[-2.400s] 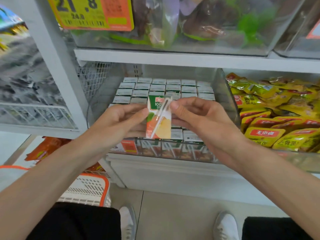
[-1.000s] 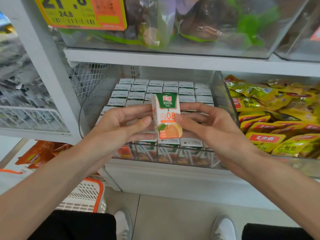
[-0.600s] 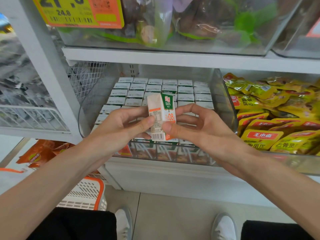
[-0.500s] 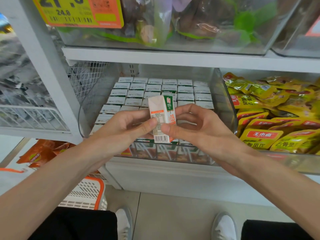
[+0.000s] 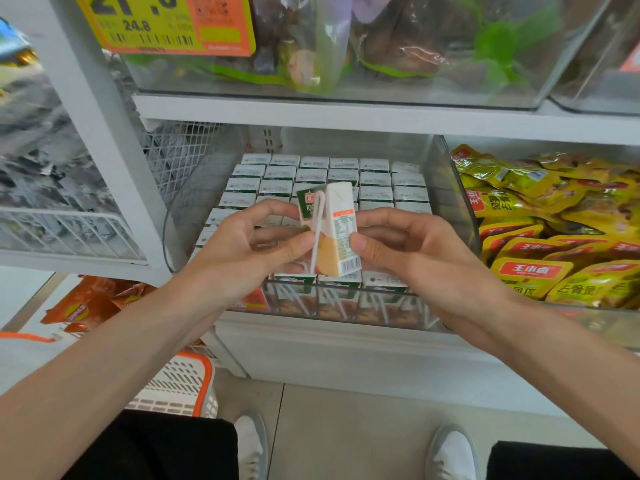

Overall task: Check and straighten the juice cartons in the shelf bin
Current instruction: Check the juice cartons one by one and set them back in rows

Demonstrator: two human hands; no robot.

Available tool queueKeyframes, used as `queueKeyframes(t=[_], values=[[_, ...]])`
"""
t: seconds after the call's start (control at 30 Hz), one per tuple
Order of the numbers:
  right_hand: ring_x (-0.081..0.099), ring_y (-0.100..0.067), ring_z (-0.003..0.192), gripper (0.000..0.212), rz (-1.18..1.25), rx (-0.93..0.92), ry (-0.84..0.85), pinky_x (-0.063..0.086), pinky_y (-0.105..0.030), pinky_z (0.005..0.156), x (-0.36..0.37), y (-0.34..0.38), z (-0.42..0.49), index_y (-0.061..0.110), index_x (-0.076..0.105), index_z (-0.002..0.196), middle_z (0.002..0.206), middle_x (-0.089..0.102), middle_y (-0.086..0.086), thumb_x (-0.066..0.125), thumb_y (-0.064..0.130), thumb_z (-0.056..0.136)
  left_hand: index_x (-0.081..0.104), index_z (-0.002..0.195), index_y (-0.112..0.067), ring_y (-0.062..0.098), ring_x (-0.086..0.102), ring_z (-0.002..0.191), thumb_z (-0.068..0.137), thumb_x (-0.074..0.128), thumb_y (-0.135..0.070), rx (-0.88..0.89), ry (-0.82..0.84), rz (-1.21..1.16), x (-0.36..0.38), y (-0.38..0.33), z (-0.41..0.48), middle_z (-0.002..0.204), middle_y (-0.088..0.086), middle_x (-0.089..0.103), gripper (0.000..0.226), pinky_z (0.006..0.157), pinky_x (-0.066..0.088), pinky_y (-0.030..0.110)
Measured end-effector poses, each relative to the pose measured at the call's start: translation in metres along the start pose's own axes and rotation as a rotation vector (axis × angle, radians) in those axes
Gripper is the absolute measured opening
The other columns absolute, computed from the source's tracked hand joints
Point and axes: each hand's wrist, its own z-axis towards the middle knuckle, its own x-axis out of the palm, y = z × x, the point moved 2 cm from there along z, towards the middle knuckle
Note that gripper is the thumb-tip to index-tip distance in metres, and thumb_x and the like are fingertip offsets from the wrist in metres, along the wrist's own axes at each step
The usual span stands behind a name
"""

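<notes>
Both the left hand (image 5: 242, 252) and right hand (image 5: 419, 254) pinch a small white-orange juice carton (image 5: 339, 233); packed white carton tops (image 5: 311, 174) right behind the fingers, clear bin wall (image 5: 346, 304) just below.

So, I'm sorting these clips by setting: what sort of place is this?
Most likely a shop aisle: a yellow price tag with a barcode, a clear bin packed with juice cartons, and a shopping basket below.
</notes>
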Motion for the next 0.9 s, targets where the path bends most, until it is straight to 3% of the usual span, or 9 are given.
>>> queueKeyframes(t=[0.07,0.13,0.23,0.37,0.57,0.77,0.9], values=[[0.077,-0.019,0.111,0.022,0.028,0.010,0.057,0.059,-0.033,0.103,0.0013,0.0018,-0.0007,0.015,0.077,0.117,0.111,0.082,-0.003,0.076,0.021,0.096,0.068,0.126,-0.022,0.017,0.078,0.103,0.078,0.078,-0.033,0.019,0.005,0.020,0.0014,-0.0005,0.0003,0.110,-0.001,0.081,0.050,0.086,0.062,0.023],[0.078,-0.017,0.109,0.028,0.044,-0.006,0.092,0.059,-0.025,0.097,0.0026,0.0031,-0.0014,0.013,0.077,0.117,0.112,0.082,-0.002,0.080,0.024,0.091,0.072,0.127,-0.025,0.011,0.076,0.107,0.079,0.078,-0.035,0.047,0.039,0.052,0.0040,-0.0014,-0.0006,0.115,-0.006,0.079,0.049,0.087,0.060,0.019],[0.077,-0.013,0.108,0.031,-0.016,-0.068,0.073,0.058,-0.019,0.095,0.0014,0.0032,-0.0010,0.013,0.077,0.115,0.113,0.082,0.002,0.085,0.018,0.085,0.078,0.116,-0.032,-0.003,0.073,0.103,0.075,0.081,-0.037,0.119,0.031,0.141,0.0054,-0.0047,-0.0022,0.112,-0.019,0.079,0.041,0.072,0.054,0.006],[0.072,-0.010,0.117,0.043,-0.328,-0.265,0.002,0.057,-0.034,0.105,-0.0029,0.0055,-0.0002,0.018,0.075,0.123,0.118,0.079,0.008,0.088,0.006,0.083,0.075,0.108,-0.018,0.005,0.073,0.111,0.066,0.090,-0.023,0.248,-0.045,0.199,0.0025,-0.0043,0.0005,0.109,-0.011,0.081,0.045,0.091,0.059,0.020],[0.068,-0.016,0.123,0.050,-0.414,-0.444,-0.053,0.059,-0.041,0.101,-0.0029,0.0060,-0.0026,0.018,0.072,0.126,0.123,0.076,0.007,0.087,-0.002,0.083,0.072,0.103,-0.016,0.010,0.072,0.113,0.063,0.092,-0.022,0.367,-0.086,0.202,0.0029,-0.0053,0.0021,0.107,-0.006,0.080,0.045,0.094,0.060,0.026],[0.076,-0.013,0.108,0.051,-0.223,-0.287,-0.076,0.060,-0.033,0.099,-0.0024,0.0094,-0.0012,0.023,0.067,0.136,0.113,0.081,0.003,0.083,0.017,0.088,0.074,0.122,-0.025,0.006,0.071,0.114,0.077,0.084,-0.033,0.332,-0.059,0.257,0.0041,-0.0088,0.0003,0.114,-0.013,0.079,0.047,0.102,0.056,0.034],[0.080,-0.024,0.098,0.043,0.035,-0.040,-0.081,0.063,-0.029,0.090,-0.0022,0.0098,0.0010,0.039,0.063,0.137,0.104,0.083,-0.008,0.074,0.024,0.099,0.060,0.142,-0.038,0.003,0.074,0.099,0.096,0.062,-0.043,0.288,-0.038,0.207,0.0060,-0.0095,-0.0017,0.105,-0.010,0.081,0.046,0.086,0.054,0.012]])
